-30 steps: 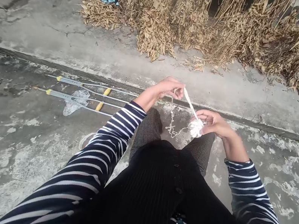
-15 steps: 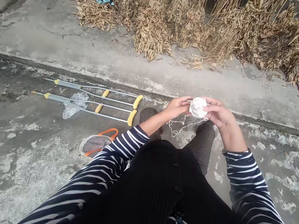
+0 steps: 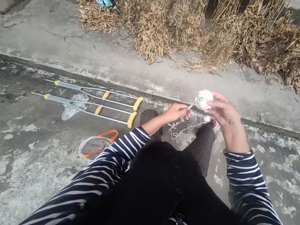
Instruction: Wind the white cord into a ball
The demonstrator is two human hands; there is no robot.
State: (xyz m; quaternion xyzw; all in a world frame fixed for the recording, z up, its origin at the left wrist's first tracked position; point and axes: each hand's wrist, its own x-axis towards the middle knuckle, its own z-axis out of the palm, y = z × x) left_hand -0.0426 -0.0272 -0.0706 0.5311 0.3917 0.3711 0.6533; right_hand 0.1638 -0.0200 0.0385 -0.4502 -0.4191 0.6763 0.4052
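A white roll of flat strip or cord (image 3: 204, 99), wound into a ball, is held up in front of me by my right hand (image 3: 223, 111), its fingers and thumb closed on the right side. My left hand (image 3: 177, 113) pinches a short free length of the white strip that runs from the roll's left side. On the ground between my feet lies a loose, curled white string (image 3: 177, 132), which leads up to a small white bundle (image 3: 206, 119) by my right shoe.
Two crutches (image 3: 110, 108) with yellow pads lie on the concrete to the left, a clear plastic bag (image 3: 72, 109) beneath them. Nearer me is a grey bag with orange handles (image 3: 95, 145). Dried plant bundles (image 3: 157, 33) lean along the raised concrete step (image 3: 90, 54).
My left hand has come off the roll and moved left and down, drawing out a length of strip. My right hand has lifted the roll slightly. The small white bundle is now visible.
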